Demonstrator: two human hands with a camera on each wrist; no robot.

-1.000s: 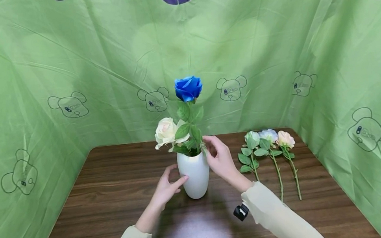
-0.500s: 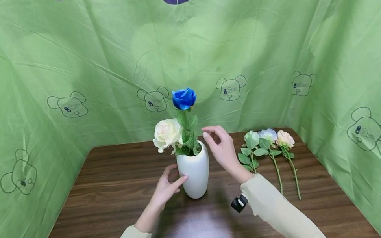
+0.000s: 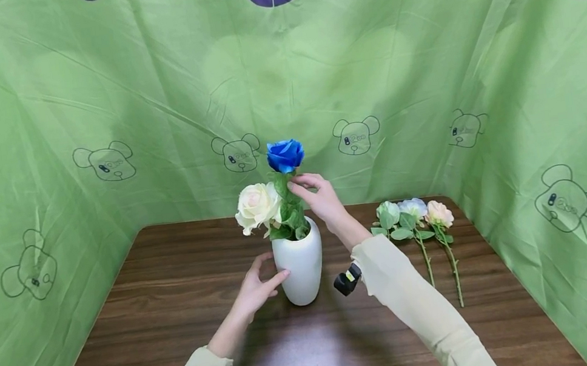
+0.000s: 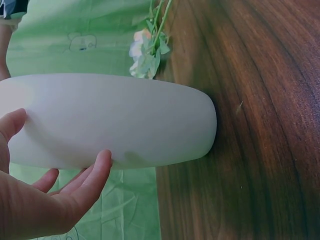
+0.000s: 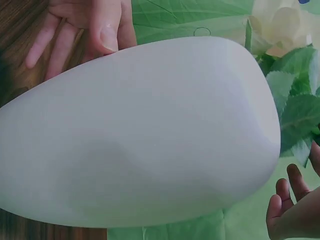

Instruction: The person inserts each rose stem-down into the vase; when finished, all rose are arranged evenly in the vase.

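Note:
A white vase (image 3: 300, 273) stands upright on the table, holding a blue rose (image 3: 285, 156) and a shorter cream rose (image 3: 257, 207) that leans left. My left hand (image 3: 254, 288) steadies the vase's left side, thumb in front and fingers along the side. The left wrist view shows the thumb and fingertips of that left hand (image 4: 60, 202) against the vase wall (image 4: 115, 120). My right hand (image 3: 320, 198) pinches the blue rose's leafy stem just under its bloom. In the right wrist view, the right hand (image 5: 297, 207) is partly cut off beside the leaves (image 5: 300, 112), past the vase rim.
Several flowers lie to the right on the dark wooden table (image 3: 175, 295): a pale green rose (image 3: 388, 215), a pale blue flower (image 3: 412, 208) and a peach flower (image 3: 439, 214). A green printed curtain (image 3: 168, 100) surrounds the table's back and sides.
The blue rose has sunk lower into the vase. My right hand left the rim, rose and moved left onto its stem below the bloom. My left hand stays at the vase.

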